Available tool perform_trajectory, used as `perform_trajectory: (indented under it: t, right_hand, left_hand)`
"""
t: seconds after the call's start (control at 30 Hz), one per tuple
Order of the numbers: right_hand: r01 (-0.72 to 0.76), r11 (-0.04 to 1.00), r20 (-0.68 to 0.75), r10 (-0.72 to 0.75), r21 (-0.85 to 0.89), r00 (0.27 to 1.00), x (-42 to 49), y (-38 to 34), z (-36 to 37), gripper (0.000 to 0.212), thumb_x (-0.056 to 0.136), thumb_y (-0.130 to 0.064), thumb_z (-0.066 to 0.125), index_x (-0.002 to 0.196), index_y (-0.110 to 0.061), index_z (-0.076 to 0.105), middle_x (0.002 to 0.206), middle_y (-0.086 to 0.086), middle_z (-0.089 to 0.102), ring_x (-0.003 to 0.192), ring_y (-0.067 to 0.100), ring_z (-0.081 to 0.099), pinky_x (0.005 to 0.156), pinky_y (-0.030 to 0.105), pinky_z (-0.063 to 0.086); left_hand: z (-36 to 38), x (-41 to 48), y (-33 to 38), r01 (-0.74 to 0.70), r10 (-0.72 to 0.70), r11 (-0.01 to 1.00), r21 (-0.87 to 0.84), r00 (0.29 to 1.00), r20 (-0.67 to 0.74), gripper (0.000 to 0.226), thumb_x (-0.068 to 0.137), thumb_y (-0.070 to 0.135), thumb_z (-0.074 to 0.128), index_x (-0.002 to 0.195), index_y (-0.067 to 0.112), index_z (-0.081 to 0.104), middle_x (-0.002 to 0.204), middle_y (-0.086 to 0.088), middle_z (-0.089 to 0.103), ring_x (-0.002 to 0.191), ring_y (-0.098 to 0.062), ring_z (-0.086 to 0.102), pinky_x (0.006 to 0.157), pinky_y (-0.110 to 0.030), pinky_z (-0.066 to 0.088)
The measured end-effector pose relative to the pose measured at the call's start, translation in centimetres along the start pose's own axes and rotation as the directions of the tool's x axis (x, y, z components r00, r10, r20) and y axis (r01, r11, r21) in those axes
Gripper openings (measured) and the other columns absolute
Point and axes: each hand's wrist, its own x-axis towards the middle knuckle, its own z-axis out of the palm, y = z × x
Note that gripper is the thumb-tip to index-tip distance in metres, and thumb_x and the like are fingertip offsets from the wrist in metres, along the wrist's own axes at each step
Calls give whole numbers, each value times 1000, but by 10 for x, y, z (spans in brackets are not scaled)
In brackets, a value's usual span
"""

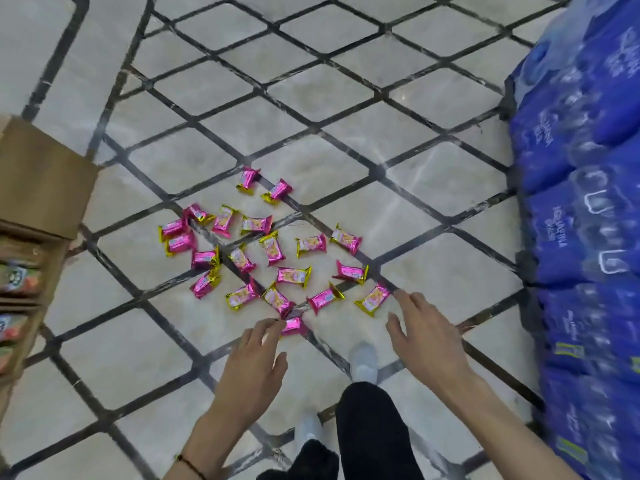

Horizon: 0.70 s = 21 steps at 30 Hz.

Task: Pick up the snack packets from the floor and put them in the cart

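Observation:
Several pink-and-gold snack packets [273, 251] lie scattered on the tiled floor in the middle of the view. My left hand [252, 365] reaches down with straight fingers. Its fingertips touch the nearest packet [294, 325], and its thumb stays apart from it. My right hand [422, 337] hovers with spread fingers. Its index fingertip is just beside a packet [372, 299] at the lower right of the scatter, and it holds nothing. No cart is in view.
An open cardboard box [41, 181] with colourful packs inside stands at the left edge. Blue shrink-wrapped packs of water bottles [581, 209] are stacked along the right. My white shoes [363, 362] and black trousers are below the hands.

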Motion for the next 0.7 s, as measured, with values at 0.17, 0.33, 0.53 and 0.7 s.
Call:
perform_trajectory:
  t: [0.17,0.33,0.53,0.7]
  right_hand:
    - [-60,997,68,57,43,996,110,63,110,33,96,-26,54,128,-16,55,106,9,61,96,37,63,74,43,49]
    - [-278,943,135,256,183,957,199,132,275,43,98,-27,56,139,-14,48,120,18,56,110,43,56,89,44,43]
    - [-431,880,205,392,202,897,248,187,469,71,95,-46,60,155,-23,30,152,20,34,133,42,43,105,52,39]
    - [-499,856,110,488,134,866,275,208,554,86,87,-68,57,155,-32,17,162,13,10,125,55,46,98,60,42]
  left_hand:
    - [106,88,-50,-19,17,999,36,999,34,58,88,31,56,144,22,47,137,-3,52,112,-29,56,84,-46,53]
    - [247,178,-117,-46,37,994,98,995,97,70,80,38,58,147,26,41,136,-6,51,114,-34,54,85,-49,50]
    - [408,236,-195,-69,35,978,197,985,172,95,72,62,62,156,34,25,147,-10,43,125,-36,45,94,-53,45]
    - [493,256,-253,-193,93,902,387,961,262,117,68,60,76,161,37,9,157,-18,33,134,-41,41,96,-58,41]
